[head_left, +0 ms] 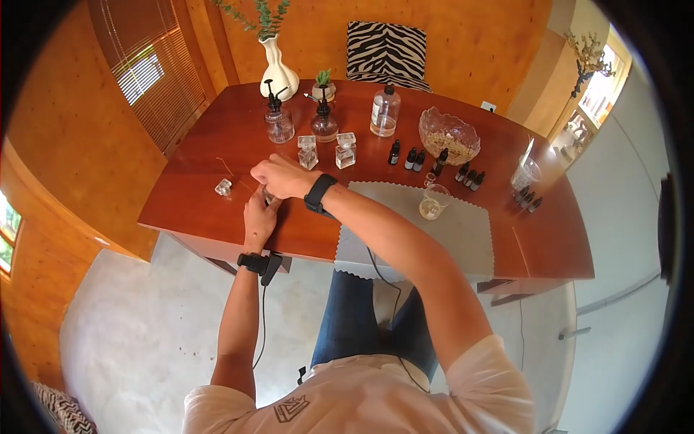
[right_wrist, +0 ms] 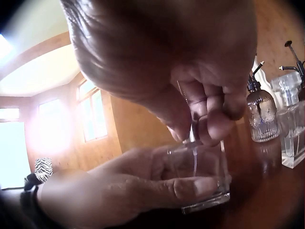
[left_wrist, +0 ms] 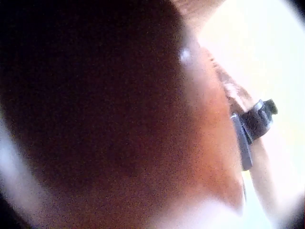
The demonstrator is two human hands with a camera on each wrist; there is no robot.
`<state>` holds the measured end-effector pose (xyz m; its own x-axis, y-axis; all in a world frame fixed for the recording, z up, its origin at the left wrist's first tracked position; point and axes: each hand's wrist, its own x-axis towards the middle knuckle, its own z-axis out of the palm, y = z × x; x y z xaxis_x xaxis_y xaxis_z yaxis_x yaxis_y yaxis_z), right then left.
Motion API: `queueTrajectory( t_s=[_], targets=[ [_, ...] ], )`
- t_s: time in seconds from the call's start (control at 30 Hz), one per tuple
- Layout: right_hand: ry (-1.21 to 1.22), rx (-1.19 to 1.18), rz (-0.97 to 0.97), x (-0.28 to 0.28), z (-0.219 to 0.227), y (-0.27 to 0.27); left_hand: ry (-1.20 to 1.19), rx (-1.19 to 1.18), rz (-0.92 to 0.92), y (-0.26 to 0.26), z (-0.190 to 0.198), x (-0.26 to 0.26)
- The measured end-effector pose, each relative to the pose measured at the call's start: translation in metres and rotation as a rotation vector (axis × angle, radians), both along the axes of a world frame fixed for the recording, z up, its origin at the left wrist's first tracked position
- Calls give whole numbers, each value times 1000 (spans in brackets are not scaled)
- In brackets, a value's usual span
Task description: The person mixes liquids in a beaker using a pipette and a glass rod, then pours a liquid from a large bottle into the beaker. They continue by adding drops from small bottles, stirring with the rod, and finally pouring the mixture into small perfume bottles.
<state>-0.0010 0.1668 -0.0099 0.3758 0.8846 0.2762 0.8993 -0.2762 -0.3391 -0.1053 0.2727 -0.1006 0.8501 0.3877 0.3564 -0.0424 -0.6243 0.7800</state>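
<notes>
Orange wooden walls (head_left: 463,43) are standing behind the red counter (head_left: 311,231). Near its front edge, the left hand (right_wrist: 128,186) is holding a clear glass bottle (right_wrist: 209,157), its fingers curling round the sides, maybe so it is not wobbling. From above, the right hand (right_wrist: 167,57) is reaching over, and its fingers are pinching the small top (right_wrist: 193,131), likely because that part is so thin. One little glass lump (head_left: 223,187) is lying near the left hand, perhaps for easy reach. Two square bottles (head_left: 308,153) (head_left: 345,153) are standing farther back, probably out of the way.
</notes>
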Motion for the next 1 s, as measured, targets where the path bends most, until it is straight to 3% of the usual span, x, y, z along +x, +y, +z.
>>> queueTrajectory(
  t_s=[0.03,0.13,0.23,0.33,0.43,0.47,0.57,0.67,0.8,0.9,0.97,1.0],
  targets=[
    [7,-12,55,3,-2,1,-4,-18,-15,1,0,1],
    [9,247,-186,-12,-11,-4,79,-1,19,2,1,-3],
    [-33,132,-211,-16,-9,1,29,18,30,-1,-1,-3],
    [79,-10,-135,-12,3,1,3,10,16,-1,0,-2],
    [39,145,65,-2,2,3,8,-17,11,0,1,-3],
    [43,265,11,-5,-2,-2,5,-27,6,-1,2,-3],
    [49,158,-178,-15,0,-1,-7,-6,2,0,0,-2],
    [51,150,-179,-16,-2,2,-29,2,11,1,-3,-1],
    [62,372,-195,-16,16,-9,-29,-19,7,0,-4,0],
    [95,595,-139,-23,50,-71,-87,-47,-30,-2,-1,-1],
    [250,741,-144,-35,72,-148,-99,-9,-37,0,-2,0],
    [389,805,-251,-49,84,-190,-96,-17,-44,1,-4,1]
  ],
)
